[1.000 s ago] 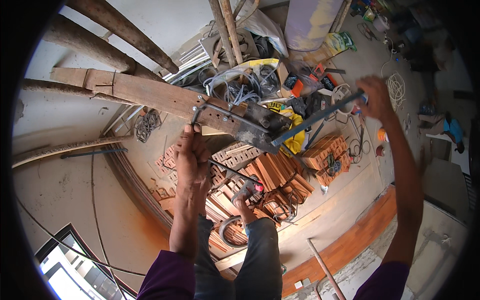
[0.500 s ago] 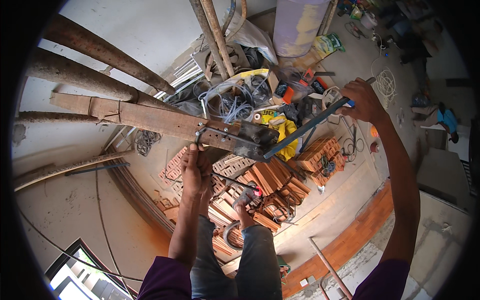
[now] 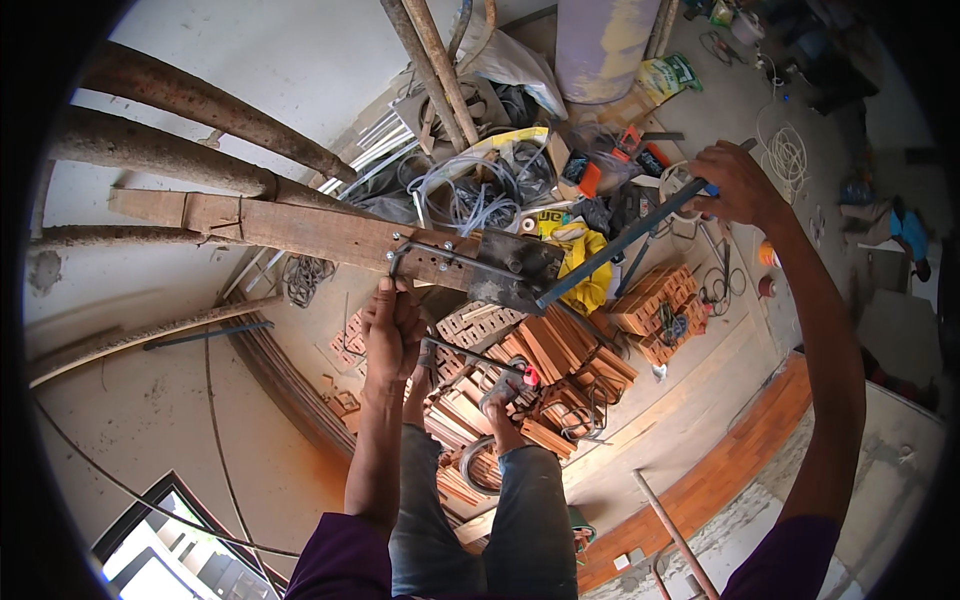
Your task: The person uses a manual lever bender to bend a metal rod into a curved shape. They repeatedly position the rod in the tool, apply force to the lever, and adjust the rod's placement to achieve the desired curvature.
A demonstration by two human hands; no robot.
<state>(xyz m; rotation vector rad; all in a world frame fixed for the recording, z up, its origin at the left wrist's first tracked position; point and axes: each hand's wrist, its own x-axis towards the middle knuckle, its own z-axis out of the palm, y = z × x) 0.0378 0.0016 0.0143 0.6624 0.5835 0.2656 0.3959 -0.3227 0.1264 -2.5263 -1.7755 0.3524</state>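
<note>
My left hand (image 3: pixel 393 330) is closed, its fingers pinching a thin bent steel rod (image 3: pixel 460 263) just below a wooden plank (image 3: pixel 300 230). Bolts stand up from the plank around the rod's bend. At the plank's right end sits a black metal block (image 3: pixel 515 268), with the rod lying along its edge. Up and to the right, my right hand (image 3: pixel 735 185) wraps round the upper part of a dark metal bar (image 3: pixel 630 240). The lower end of this bar reaches the block's right side. My palm hides part of the bar.
Rusty poles (image 3: pixel 190 150) lean at the left, beside the plank. Below lie stacked bricks (image 3: pixel 655 305) and long reddish strips (image 3: pixel 540 350). Clear tubing (image 3: pixel 465 195) and a yellow bag (image 3: pixel 585 265) clutter the floor beyond. Another person (image 3: pixel 908 235) is at the far right.
The view has shifted and turned slightly. Both hands keep their grip on the rod and the bar, with little visible movement of either against the plank.
</note>
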